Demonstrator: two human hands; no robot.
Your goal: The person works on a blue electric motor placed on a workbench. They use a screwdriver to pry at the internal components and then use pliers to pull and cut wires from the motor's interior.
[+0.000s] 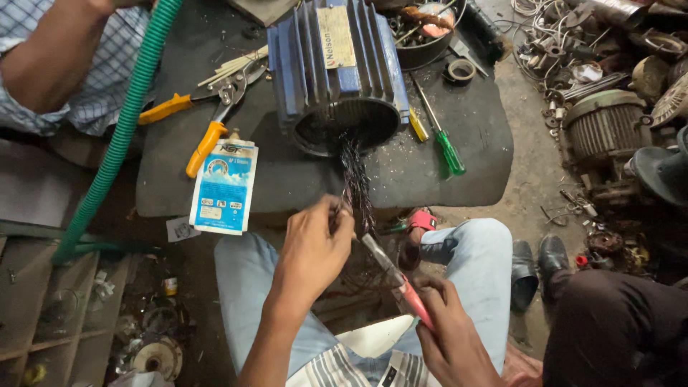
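A blue finned motor housing (337, 57) lies on a dark mat (287, 172), its open end facing me. A bundle of dark thin wires (356, 179) hangs out of that opening toward my lap. My left hand (312, 251) pinches the wires near their lower end. My right hand (448, 326) grips a red-handled knife (398, 276), whose blade rests against the wires beside my left fingers.
Yellow-handled snips (208, 107), a blue-white pouch (224, 188) and a green-handled screwdriver (444, 143) lie on the mat. A green corrugated hose (118, 136) crosses at left by another person's arm (50, 57). Motor parts (609, 125) and scrap lie at right, shoes (537, 265) below.
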